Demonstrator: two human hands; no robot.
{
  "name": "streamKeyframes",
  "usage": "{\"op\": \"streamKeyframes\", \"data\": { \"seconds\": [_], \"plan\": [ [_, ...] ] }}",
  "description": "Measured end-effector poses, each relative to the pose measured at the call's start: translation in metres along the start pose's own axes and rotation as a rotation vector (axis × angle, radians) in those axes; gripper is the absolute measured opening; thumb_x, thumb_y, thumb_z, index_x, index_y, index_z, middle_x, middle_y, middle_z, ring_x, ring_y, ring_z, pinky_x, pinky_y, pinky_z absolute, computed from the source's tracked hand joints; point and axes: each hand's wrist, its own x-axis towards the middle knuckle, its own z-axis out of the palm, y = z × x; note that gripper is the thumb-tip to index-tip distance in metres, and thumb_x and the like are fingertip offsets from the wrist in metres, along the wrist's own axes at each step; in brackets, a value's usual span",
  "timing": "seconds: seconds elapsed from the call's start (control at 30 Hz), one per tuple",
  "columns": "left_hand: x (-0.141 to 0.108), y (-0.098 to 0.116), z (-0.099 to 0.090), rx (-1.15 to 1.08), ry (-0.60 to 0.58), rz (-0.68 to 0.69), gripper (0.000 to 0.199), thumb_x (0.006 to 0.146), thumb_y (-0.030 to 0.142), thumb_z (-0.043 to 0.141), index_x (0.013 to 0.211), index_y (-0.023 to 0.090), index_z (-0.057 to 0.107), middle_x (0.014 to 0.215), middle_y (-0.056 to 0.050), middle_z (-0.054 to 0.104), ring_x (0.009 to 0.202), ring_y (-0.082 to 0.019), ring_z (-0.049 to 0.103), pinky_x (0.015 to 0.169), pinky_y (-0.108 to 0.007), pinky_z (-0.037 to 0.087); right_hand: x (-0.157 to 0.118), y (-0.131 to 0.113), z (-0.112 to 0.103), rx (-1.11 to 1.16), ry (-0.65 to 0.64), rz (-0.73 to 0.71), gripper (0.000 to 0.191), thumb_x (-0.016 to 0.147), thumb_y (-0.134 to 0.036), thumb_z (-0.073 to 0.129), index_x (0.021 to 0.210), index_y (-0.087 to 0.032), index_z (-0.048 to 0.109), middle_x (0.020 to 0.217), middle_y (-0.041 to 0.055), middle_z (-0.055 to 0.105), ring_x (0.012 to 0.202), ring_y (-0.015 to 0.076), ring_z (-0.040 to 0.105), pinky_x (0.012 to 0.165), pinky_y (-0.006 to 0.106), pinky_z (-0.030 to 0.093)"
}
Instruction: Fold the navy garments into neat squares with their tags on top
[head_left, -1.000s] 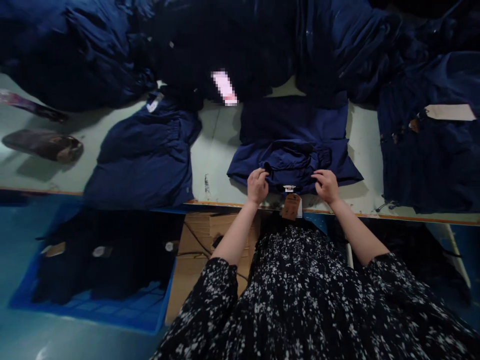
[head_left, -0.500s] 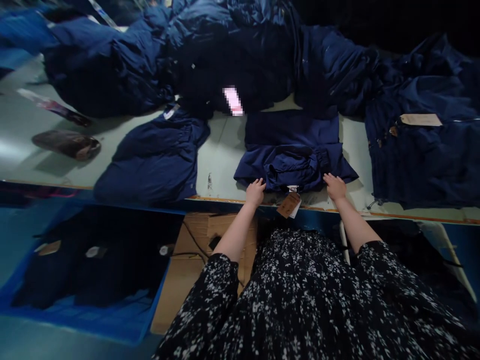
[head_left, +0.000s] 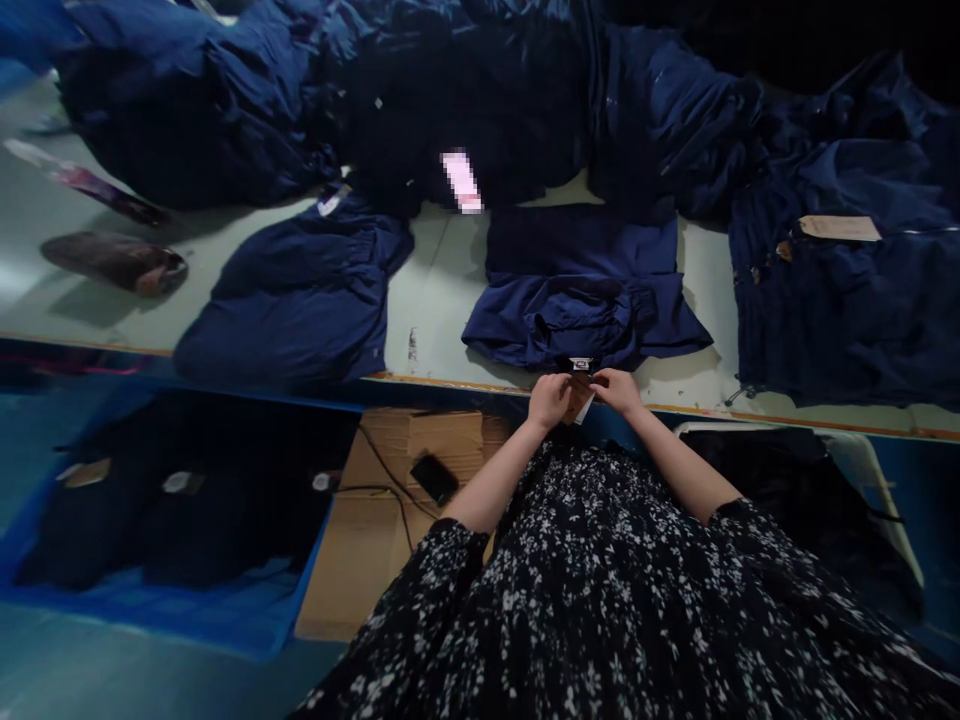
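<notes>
A navy jacket lies folded on the pale table, its collar end toward me. From the collar a brown hang tag with a white card behind it hangs over the table's front edge. My left hand is closed on the tag's left side, fingers curled. My right hand pinches at the tag's upper right. A small white neck label shows on the collar just above the fingers.
Folded navy garments lie at left, a tagged stack at right, and a large navy heap behind. Below the table stand a blue crate of tagged garments, a cardboard box with a phone, and a white-rimmed bin.
Both my hands have moved inward from the jacket's two front corners to the hang tag at the collar and closed on it. The jacket stays in place on the table.
</notes>
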Motion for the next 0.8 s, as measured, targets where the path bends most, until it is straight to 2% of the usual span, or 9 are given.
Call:
{"op": "streamKeyframes", "data": {
  "seconds": [0.07,0.17,0.27,0.37,0.43,0.57,0.7,0.8],
  "plan": [
    [-0.006,-0.001,0.004,-0.039,-0.029,-0.032,0.021,0.094,0.015,0.058,0.106,0.018,0.075,0.095,-0.007,0.077,0.089,-0.021,0.069,0.085,-0.032,0.054,0.003,0.001,-0.002,0.028,-0.075,0.007,0.015,0.084,-0.026,0.075,0.098,-0.022,0.081,0.096,0.0051,0.081,0.088,0.0209,0.075,0.080,0.028,0.056],
    [-0.011,-0.008,0.001,-0.015,-0.077,-0.026,0.018,0.093,0.017,0.059,0.095,0.020,0.077,0.084,-0.006,0.074,0.082,-0.020,0.068,0.079,-0.031,0.052,0.005,0.006,-0.019,-0.083,-0.143,0.042,0.018,0.083,-0.028,0.076,0.100,-0.022,0.081,0.096,0.0052,0.081,0.089,0.0222,0.075,0.079,0.029,0.055],
    [-0.007,-0.015,-0.005,0.052,-0.070,0.022,0.018,0.093,0.016,0.060,0.093,0.019,0.078,0.084,-0.006,0.073,0.085,-0.022,0.066,0.082,-0.033,0.051,0.005,0.007,-0.039,-0.274,-0.025,0.002,0.022,0.092,-0.026,0.064,0.106,-0.022,0.080,0.106,0.0081,0.080,0.100,0.0242,0.072,0.086,0.031,0.053],
    [0.004,-0.015,-0.010,0.104,-0.033,0.097,0.022,0.096,0.017,0.057,0.098,0.019,0.078,0.094,-0.009,0.073,0.094,-0.023,0.063,0.087,-0.035,0.051,0.004,0.001,-0.046,-0.385,0.021,-0.188,0.026,0.098,-0.026,0.054,0.104,-0.020,0.079,0.109,0.0119,0.078,0.107,0.0251,0.068,0.092,0.033,0.049],
    [0.011,-0.012,-0.012,0.140,-0.022,0.136,0.023,0.097,0.016,0.056,0.102,0.020,0.079,0.106,-0.010,0.072,0.101,-0.025,0.061,0.092,-0.037,0.050,0.002,-0.005,-0.041,-0.408,-0.006,-0.244,0.025,0.099,-0.032,0.055,0.099,-0.020,0.077,0.106,0.0126,0.077,0.105,0.0258,0.067,0.090,0.033,0.048],
    [0.020,-0.006,-0.013,0.230,-0.024,0.139,0.028,0.093,0.013,0.060,0.109,0.025,0.078,0.123,-0.009,0.067,0.112,-0.025,0.058,0.100,-0.039,0.049,-0.003,-0.008,-0.016,-0.307,-0.006,-0.120,0.021,0.092,-0.042,0.071,0.098,-0.022,0.073,0.096,0.0091,0.078,0.094,0.0255,0.071,0.080,0.031,0.050],
    [0.026,-0.005,-0.015,0.284,-0.045,0.138,0.024,0.095,0.017,0.059,0.104,0.025,0.079,0.121,-0.010,0.067,0.113,-0.026,0.057,0.099,-0.041,0.049,-0.004,-0.002,0.007,0.019,0.023,-0.050,0.010,0.085,-0.029,0.074,0.092,-0.023,0.069,0.090,0.0031,0.078,0.084,0.0208,0.073,0.077,0.030,0.054],
    [0.029,-0.006,-0.015,0.284,-0.052,0.129,0.023,0.097,0.019,0.057,0.098,0.025,0.079,0.115,-0.010,0.069,0.110,-0.026,0.058,0.097,-0.042,0.050,-0.006,0.005,0.014,0.178,0.017,-0.071,0.010,0.084,-0.031,0.073,0.087,-0.023,0.069,0.083,0.0011,0.077,0.077,0.0188,0.071,0.074,0.030,0.056]
  ]
}}
